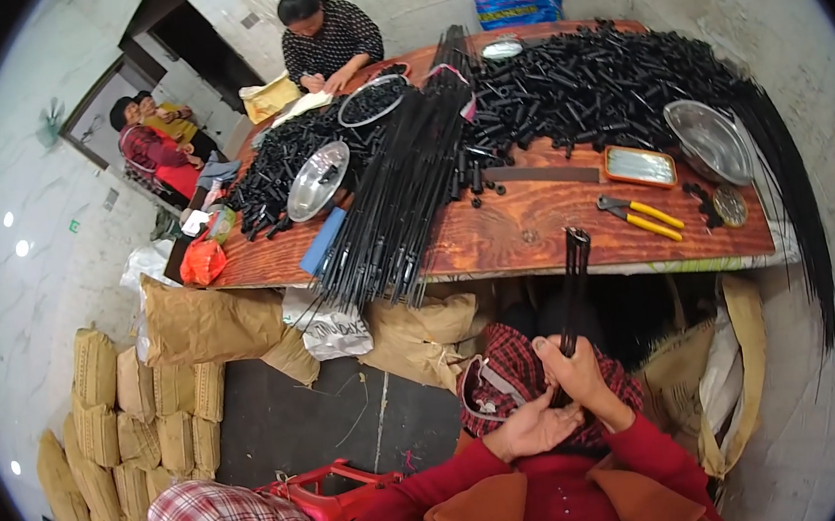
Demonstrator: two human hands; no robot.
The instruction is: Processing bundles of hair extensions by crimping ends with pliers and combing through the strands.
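Bundle of black rods point(576, 265), head view: held upright over the lap, top end at the table point(525, 230) edge. Right hand point(581, 370) has fingers wrapped round it, gripping. Left hand point(534, 428) palm up at the lower end, fingers uncurled; contact unclear. Progress, judged: one handful in work, finished count can't tell. Plenty looks left: big heap of loose black tubes point(572, 85), long black rods point(381, 194) on table. Yellow-handled pliers point(654, 214) lie unheld.
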